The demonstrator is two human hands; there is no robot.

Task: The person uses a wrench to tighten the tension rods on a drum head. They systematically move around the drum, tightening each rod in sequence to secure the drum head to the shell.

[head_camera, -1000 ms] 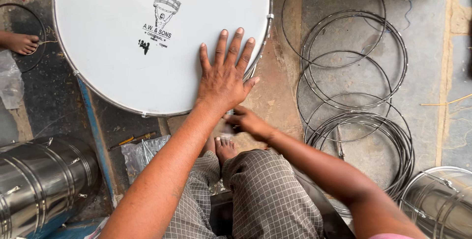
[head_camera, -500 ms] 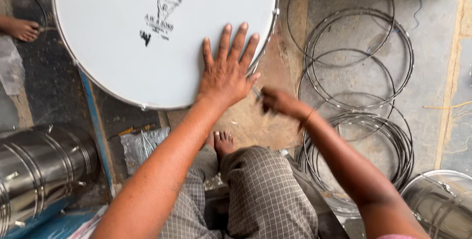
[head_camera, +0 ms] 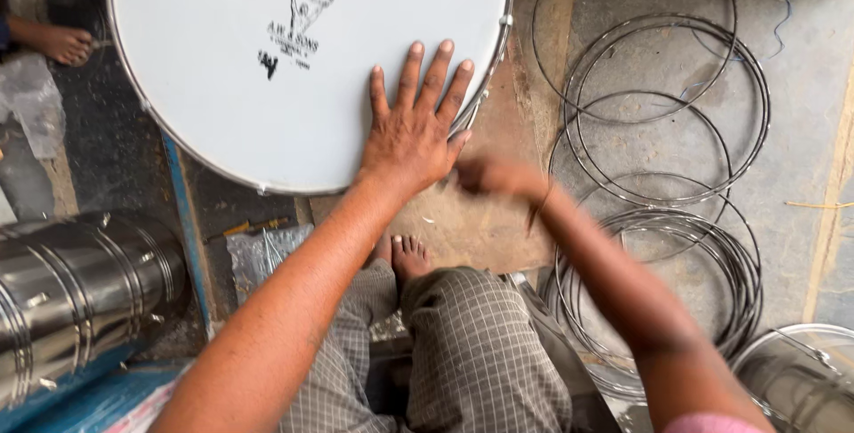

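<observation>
The left hand [head_camera: 411,135] lies flat on the white drumhead [head_camera: 294,59], fingers spread open and gripping nothing, the palm near the drum's lower right edge. Beyond the fingertips the white skin runs on bare, apart from a dark printed emblem up and to their left. Just right of the little finger the metal rim [head_camera: 498,50] curves past, with a small lug on it.

The right hand [head_camera: 498,177] is blurred just below and to the right of the left thumb, off the drum over the brown floor; whether its fingers are closed cannot be told.

Further right of both hands, thin wire hoops [head_camera: 663,113] lie overlapping on the floor. A bare foot [head_camera: 411,257] rests below the left wrist. A shiny steel drum shell [head_camera: 80,282] lies far left.
</observation>
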